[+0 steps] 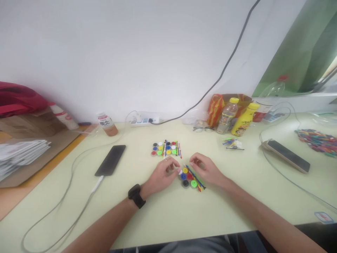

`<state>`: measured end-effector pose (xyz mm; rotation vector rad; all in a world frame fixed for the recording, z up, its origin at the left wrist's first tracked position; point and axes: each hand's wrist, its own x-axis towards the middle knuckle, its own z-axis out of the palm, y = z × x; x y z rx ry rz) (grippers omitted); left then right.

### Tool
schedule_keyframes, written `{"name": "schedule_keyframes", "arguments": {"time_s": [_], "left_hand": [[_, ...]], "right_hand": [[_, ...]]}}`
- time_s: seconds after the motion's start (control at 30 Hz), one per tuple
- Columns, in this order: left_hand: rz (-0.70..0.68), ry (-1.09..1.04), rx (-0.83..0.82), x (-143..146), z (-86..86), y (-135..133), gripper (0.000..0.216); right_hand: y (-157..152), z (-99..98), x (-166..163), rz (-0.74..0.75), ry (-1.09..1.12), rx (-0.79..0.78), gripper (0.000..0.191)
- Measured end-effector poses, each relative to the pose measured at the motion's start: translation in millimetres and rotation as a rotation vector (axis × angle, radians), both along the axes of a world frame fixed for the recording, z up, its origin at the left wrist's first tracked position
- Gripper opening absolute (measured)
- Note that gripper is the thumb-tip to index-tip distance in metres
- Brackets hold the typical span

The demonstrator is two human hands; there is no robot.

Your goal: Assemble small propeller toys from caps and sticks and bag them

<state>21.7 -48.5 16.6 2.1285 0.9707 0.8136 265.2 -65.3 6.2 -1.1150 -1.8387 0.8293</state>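
Between my hands lies a group of small round coloured discs [185, 183], with thin coloured plastic sticks [195, 176] side by side along its right edge. My left hand [163, 175], a black watch on its wrist, is curled with thumb and fingers close together at the group's left edge. A white disc [180, 172] sits by its thumb tip; I cannot tell whether it is gripped. My right hand [206, 170] is pinched near the sticks' upper ends, and whatever is in it is hidden. Farther back is a second arrangement of discs and sticks [169, 151].
A phone [110, 160] with a cable lies left, another phone [288, 155] right. Behind stand a drink bottle [107, 125], a power strip [144, 121] and yellow-capped bottles [228, 116]. A small bag of parts [233, 144] and a colourful pile [317, 141] lie right.
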Motion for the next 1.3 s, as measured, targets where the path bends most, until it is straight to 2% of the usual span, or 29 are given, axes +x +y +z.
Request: {"name": "schedule_keyframes", "arguments": {"time_s": [0.1, 0.27, 0.63, 0.9, 1.07, 1.3], "left_hand": [[-0.067, 0.019, 0.007, -2, 3.2, -2, 0.013], [-0.212, 0.011, 0.051, -2, 4.0, -5, 0.022], [-0.166, 0.054, 0.06, -4, -1.9, 2, 0.016], [-0.172, 0.083, 0.1, -2, 2.8, -2, 0.019], [-0.184, 0.095, 0.111, -1, 3.2, -3, 0.03], [-0.15, 0.117, 0.118, -1, -2.4, -1, 0.019]], "right_hand": [[4, -2.3, 7, 0.071, -0.066, -0.087, 0.015], [0, -0.4, 8, 0.195, -0.095, -0.081, 0.015], [-2, 21.0, 27, 0.302, -0.191, -0.106, 0.014], [4, 14.3, 33, 0.231, -0.221, -0.148, 0.008], [7, 10.8, 35, 0.244, -0.214, -0.145, 0.01], [8, 9.4, 37, 0.201, -0.2, -0.155, 0.011]]}}
